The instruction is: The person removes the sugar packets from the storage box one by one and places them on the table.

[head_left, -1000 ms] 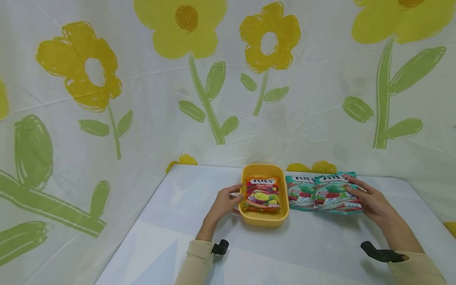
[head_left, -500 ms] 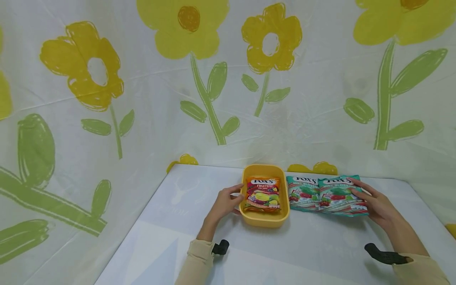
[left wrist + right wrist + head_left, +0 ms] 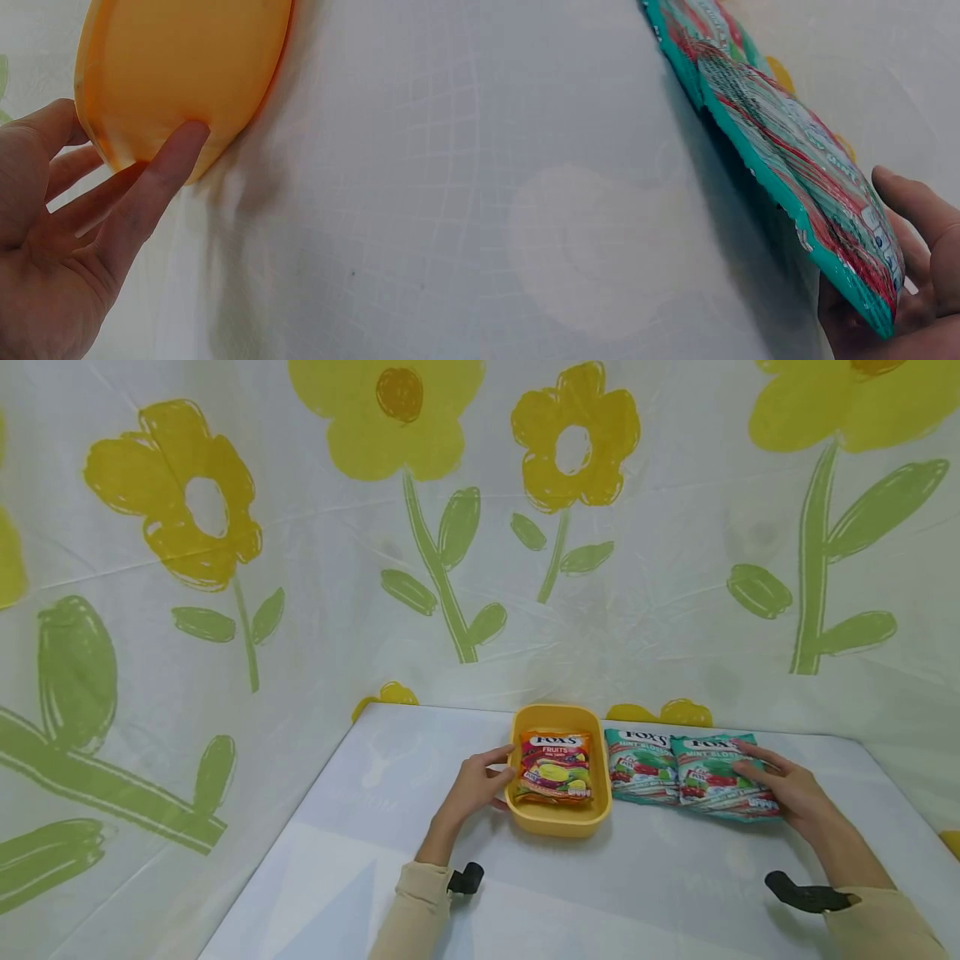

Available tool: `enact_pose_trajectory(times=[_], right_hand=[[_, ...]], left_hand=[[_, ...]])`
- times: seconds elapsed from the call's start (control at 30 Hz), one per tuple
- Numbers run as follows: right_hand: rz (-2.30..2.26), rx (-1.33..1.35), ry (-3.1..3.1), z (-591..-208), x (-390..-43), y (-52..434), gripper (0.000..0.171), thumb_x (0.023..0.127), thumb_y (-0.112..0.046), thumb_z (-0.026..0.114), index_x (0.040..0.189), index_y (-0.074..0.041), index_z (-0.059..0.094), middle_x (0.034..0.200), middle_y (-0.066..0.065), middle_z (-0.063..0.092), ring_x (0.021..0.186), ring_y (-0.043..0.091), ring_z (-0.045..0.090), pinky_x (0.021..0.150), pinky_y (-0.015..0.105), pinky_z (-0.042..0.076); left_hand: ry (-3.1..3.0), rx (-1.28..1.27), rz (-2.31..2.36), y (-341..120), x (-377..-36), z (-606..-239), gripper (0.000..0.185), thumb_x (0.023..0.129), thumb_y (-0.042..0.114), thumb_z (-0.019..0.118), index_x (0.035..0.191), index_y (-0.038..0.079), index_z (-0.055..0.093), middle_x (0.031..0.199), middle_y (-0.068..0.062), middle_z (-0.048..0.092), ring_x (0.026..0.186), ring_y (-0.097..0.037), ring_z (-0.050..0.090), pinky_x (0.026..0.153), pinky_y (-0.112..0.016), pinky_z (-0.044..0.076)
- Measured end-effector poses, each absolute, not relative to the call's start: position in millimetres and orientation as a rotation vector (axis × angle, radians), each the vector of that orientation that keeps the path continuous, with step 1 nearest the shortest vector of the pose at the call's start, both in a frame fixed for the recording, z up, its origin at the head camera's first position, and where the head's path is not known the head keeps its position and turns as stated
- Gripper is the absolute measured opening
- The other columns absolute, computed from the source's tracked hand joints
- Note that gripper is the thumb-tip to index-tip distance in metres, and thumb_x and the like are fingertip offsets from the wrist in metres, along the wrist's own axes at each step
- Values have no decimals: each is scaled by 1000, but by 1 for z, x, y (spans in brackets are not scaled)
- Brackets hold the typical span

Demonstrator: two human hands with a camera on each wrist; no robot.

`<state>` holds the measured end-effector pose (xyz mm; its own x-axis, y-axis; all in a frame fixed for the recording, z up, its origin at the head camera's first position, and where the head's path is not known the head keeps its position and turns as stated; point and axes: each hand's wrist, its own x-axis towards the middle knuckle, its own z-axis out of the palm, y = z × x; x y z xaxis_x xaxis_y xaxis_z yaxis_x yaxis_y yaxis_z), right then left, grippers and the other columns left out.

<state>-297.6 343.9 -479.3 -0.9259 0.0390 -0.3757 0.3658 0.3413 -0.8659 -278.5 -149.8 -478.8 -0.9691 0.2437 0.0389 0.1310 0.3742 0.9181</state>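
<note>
Hands: the left hand rested with relaxed fingers against the outer wall of the yellow tub, which held a fruit candy packet; the right hand grasped the right mint packet. That packet, raised a second earlier, had come down onto the bench, overlapping its twin, the left mint packet, just beside the tub.

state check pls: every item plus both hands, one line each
yellow tub: upright on the table, one bag inside
fruits candy bag: flat in the tub, face up
left mint bag: flat on the table
right mint bag: near end lifted, overlapping the left one
left hand: straight fingers against tub's side
right hand: gripping right mint bag
</note>
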Motion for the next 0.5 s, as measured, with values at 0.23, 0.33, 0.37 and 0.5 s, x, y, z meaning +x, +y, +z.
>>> enact_pose_trajectory(times=[0.23,0.33,0.37,0.5], right_hand=[[-1479,298,2443,-481,-297,338,93,86,-65,59,158,-27,12,160,30,-8,143,54,8,104,59,36],[-1377,218,2533,-481,-296,335,95,88,-62,59,158,-19,12,158,36,-5,141,58,8,107,69,28],[-1334,191,2570,-481,-296,333,96,89,-61,59,158,-15,11,157,37,-3,140,60,8,107,71,27],[-1156,109,2701,-481,-296,328,98,90,-61,57,156,-4,11,153,43,4,136,65,11,104,78,25]], left_hand=[[2508,342,1672,-149,-280,-480,51,96,22,61,145,13,50,135,-17,59,102,-30,71,55,-36,62],[2510,343,1677,-149,-280,-480,51,96,22,61,144,13,50,134,-17,59,101,-30,71,55,-36,62],[2512,342,1677,-149,-280,-480,51,96,21,61,144,12,50,134,-18,59,101,-30,71,55,-36,62],[2529,335,1664,-149,-279,-479,50,96,21,60,144,13,50,134,-18,59,102,-31,71,55,-35,62]])
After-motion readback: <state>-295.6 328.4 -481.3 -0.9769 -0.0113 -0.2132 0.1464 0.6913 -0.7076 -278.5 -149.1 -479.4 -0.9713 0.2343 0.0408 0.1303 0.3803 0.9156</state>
